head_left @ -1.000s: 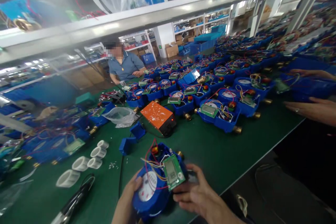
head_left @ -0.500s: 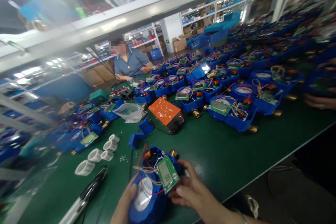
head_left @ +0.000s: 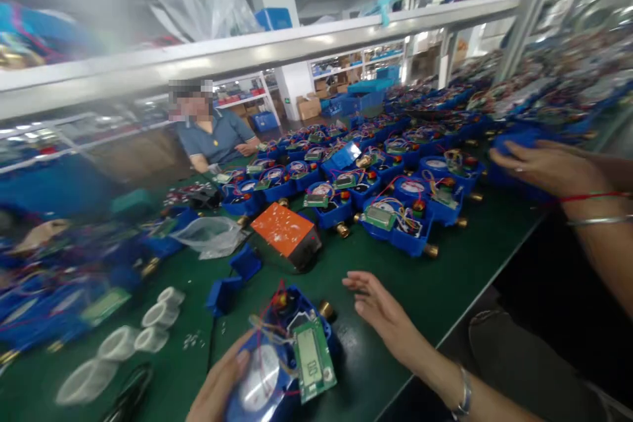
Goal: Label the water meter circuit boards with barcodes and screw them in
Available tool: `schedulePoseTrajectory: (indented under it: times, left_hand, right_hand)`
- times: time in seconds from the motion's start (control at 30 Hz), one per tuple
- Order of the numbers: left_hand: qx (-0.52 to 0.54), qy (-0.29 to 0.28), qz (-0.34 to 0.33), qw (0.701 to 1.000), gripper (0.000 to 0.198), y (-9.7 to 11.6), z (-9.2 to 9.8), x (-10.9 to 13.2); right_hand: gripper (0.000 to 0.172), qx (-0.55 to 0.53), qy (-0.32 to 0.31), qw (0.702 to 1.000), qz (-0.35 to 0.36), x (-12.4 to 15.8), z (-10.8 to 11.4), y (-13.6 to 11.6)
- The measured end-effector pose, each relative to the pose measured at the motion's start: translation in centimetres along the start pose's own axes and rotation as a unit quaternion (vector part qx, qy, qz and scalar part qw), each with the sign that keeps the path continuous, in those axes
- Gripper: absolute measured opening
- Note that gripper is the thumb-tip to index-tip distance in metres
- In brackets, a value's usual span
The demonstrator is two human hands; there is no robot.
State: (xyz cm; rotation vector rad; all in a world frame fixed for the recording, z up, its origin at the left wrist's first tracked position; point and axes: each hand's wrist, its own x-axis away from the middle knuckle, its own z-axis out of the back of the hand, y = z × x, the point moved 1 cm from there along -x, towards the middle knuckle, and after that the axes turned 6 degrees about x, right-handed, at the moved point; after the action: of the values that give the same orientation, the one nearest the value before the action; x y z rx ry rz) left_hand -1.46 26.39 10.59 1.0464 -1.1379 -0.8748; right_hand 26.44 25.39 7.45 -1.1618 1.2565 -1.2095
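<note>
A green tabletop [head_left: 420, 290] is crowded with open blue meter housings. Each housing serves as a small tub: inside sit a white dial, a green circuit board and loops of red, yellow and white wire, with brass pipe fittings sticking out at the sides. One such housing [head_left: 393, 224] lies near the middle of the tabletop, its board resting on top. A clear plastic bag [head_left: 208, 235] lies crumpled at left of centre; what it contains cannot be made out. Just beside it is an orange-topped box [head_left: 284, 232].

At the near edge, the blue meter [head_left: 281, 356] lies on the tabletop, tilted toward the viewer. Its round white dial face shows under a clear window, a green board with a small grey display rests on its right side, and red and yellow wires arch over its top near a brass fitting. The left hand [head_left: 220, 386] cups the meter's left side, fingers curled on the dial rim. The right hand [head_left: 383, 313] hovers just right of the meter, apart from it, fingers spread and holding nothing.

White plastic rings [head_left: 148, 330] lie at left. A seated person in a blue shirt [head_left: 210, 138] is across the tabletop; another person's hand [head_left: 544, 168] rests on a blue meter at right.
</note>
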Motion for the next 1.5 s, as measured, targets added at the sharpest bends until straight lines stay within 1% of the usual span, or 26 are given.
schedulePoseTrajectory:
  times: [0.03,0.07,0.1,0.13,0.17,0.2,0.23,0.27,0.3,0.33,0.37,0.4,0.43,0.5,0.53,0.57,0.67,0.73,0.83,0.97,1.1,1.2,1.3,1.4,1.5]
  left_hand:
    - [-0.032,0.013,-0.030,0.999,0.055,0.7,0.2,0.7]
    - [-0.071,0.040,-0.079,0.994,0.054,1.4,0.3,1.6]
    - [-0.106,0.096,-0.148,0.979,0.051,1.9,0.0,2.7]
    - [-0.136,0.143,-0.230,0.953,0.048,2.1,-0.6,4.0]
    - [-0.150,0.151,-0.302,0.929,0.044,2.1,-1.6,5.3]
    - [-0.161,0.117,-0.352,0.914,0.042,1.9,-2.9,6.5]
    - [-0.177,0.075,-0.374,0.907,0.045,1.5,-4.2,7.5]
    - [-0.185,0.050,-0.370,0.909,0.043,1.0,-5.4,8.3]
    - [-0.189,0.037,-0.355,0.915,0.034,0.7,-6.4,8.8]
    - [-0.191,0.041,-0.338,0.921,0.024,0.5,-7.0,9.1]
    - [-0.190,0.064,-0.325,0.924,0.014,0.5,-7.2,9.2]
    - [-0.186,0.101,-0.317,0.925,0.007,0.6,-7.1,9.1]
    - [-0.175,0.146,-0.310,0.923,0.007,0.9,-6.6,8.9]
    - [-0.127,0.227,-0.283,0.923,0.011,1.7,-5.2,8.1]
    - [-0.096,0.247,-0.260,0.928,0.015,2.1,-4.4,7.7]
    - [-0.064,0.250,-0.234,0.937,0.018,2.4,-3.7,7.2]
    - [0.033,0.207,-0.192,0.959,0.024,2.7,-2.6,6.2]
    - [0.101,0.185,-0.182,0.960,0.026,2.6,-2.3,5.7]
    - [0.168,0.177,-0.161,0.956,0.028,2.2,-2.4,5.4]
    - [0.198,0.184,-0.149,0.951,0.030,2.1,-2.4,5.3]
    - [0.203,0.180,-0.145,0.952,0.031,2.0,-2.1,5.3]
    - [0.193,0.169,-0.137,0.957,0.030,1.8,-1.9,5.2]
    - [0.162,0.165,-0.140,0.963,0.030,1.8,-1.7,4.9]
    - [0.107,0.145,-0.162,0.970,0.027,2.4,-1.6,4.3]
    - [0.052,0.102,-0.181,0.977,0.023,3.4,-1.9,3.4]
  right_hand:
    - [0.036,0.003,-0.026,0.999,0.020,-0.3,-0.9,0.1]
    - [0.037,0.000,-0.052,0.998,0.032,-0.7,-1.7,0.2]
    - [0.038,-0.008,-0.076,0.996,0.035,-1.2,-2.5,0.2]
    - [0.039,-0.018,-0.098,0.995,0.029,-1.7,-3.1,0.1]
    - [0.039,-0.028,-0.115,0.993,0.018,-2.1,-3.6,0.0]
    - [0.038,-0.035,-0.131,0.991,0.006,-2.5,-4.1,-0.2]
    - [0.037,-0.040,-0.144,0.989,-0.003,-2.8,-4.5,-0.4]
    - [0.036,-0.041,-0.155,0.987,-0.009,-3.0,-4.9,-0.6]
    - [0.036,-0.040,-0.161,0.986,-0.010,-3.1,-5.2,-0.8]
    - [0.037,-0.037,-0.165,0.986,-0.010,-3.2,-5.5,-1.0]
    - [0.039,-0.034,-0.168,0.985,-0.011,-3.3,-5.6,-1.1]
    - [0.041,-0.031,-0.171,0.985,-0.014,-3.4,-5.7,-1.2]
    - [0.042,-0.027,-0.177,0.984,-0.019,-3.5,-5.7,-1.2]
    - [0.045,-0.016,-0.202,0.979,-0.029,-3.8,-5.6,-1.1]
    - [0.046,-0.007,-0.215,0.976,-0.031,-4.0,-5.5,-1.1]
    - [0.047,0.003,-0.222,0.975,-0.032,-4.2,-5.4,-1.0]
    - [0.049,0.035,-0.233,0.971,-0.030,-4.6,-5.1,-1.1]
    - [0.050,0.053,-0.238,0.969,-0.031,-4.8,-5.1,-1.2]
    - [0.051,0.064,-0.248,0.965,-0.047,-5.1,-5.2,-1.4]
    - [0.054,0.062,-0.269,0.957,-0.091,-5.8,-5.5,-1.5]
    - [0.054,0.058,-0.246,0.961,-0.112,-6.2,-5.7,-1.6]
    - [0.052,0.039,-0.251,0.961,-0.107,-6.1,-5.8,-1.7]
    - [0.047,0.018,-0.261,0.960,-0.102,-5.7,-5.9,-2.0]
    - [0.045,-0.014,-0.269,0.953,-0.142,-4.9,-5.6,-2.0]
    - [0.046,-0.035,-0.261,0.945,-0.193,-3.4,-4.9,-2.0]
